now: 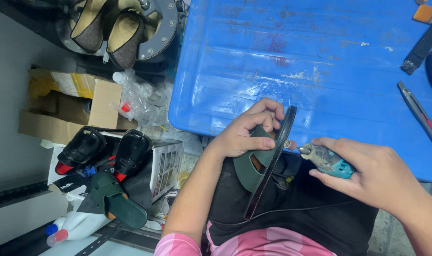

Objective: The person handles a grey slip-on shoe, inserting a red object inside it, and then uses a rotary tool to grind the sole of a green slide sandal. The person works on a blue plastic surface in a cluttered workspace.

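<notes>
On the person's lap, the left hand (244, 135) is clasping a dark green strapped sandal with a black sole (263, 159) on edge, while the right hand (367, 168) is gripping a small teal handheld rotary grinder (326, 159), its tip touching the sole's rim. Edge trimming seems underway; steady, light pressure is needed. Beyond is lying a scuffed blue plastic lid (320, 52).

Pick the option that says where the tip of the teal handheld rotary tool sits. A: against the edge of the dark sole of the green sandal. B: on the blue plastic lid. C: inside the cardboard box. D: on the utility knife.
A: the right hand holds the teal handheld rotary tool with its tip at the dark sole edge of the green sandal, which the left hand grips.
</notes>
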